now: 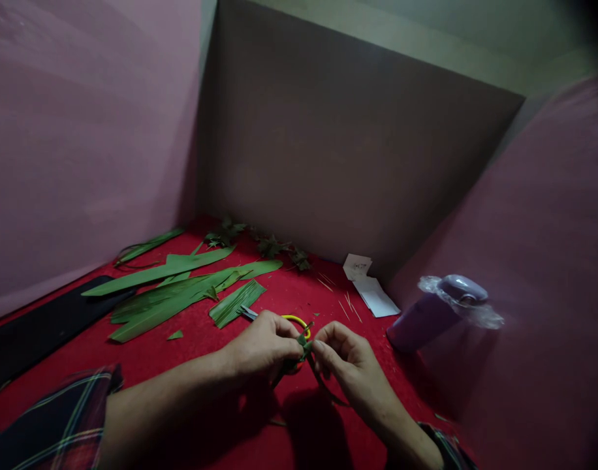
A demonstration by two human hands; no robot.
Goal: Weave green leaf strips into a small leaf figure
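Note:
My left hand (pixel 266 346) is closed, its thumb and fingers pinching a small folded green leaf (pixel 305 344). Against the same leaf, from the right, my right hand (pixel 350 362) presses its thumb and forefinger together. A thin dark strip, maybe a stem (pixel 328 390), hangs below between the hands. Partly hidden behind my left hand lies a pair of scissors with a yellow handle (pixel 295 318) and grey blades (pixel 249 313). Close to the blades is a cut piece of ribbed leaf (pixel 237 302).
Long green leaves (pixel 181 300) cover the left of the red cloth (pixel 299 294). Leafy sprigs (pixel 274 247) lie at the back. Thin sticks (pixel 350 305) and white papers (pixel 376 296) are at centre right. A purple container (pixel 421 320) stands right; a black flat object (pixel 49 326) lies left.

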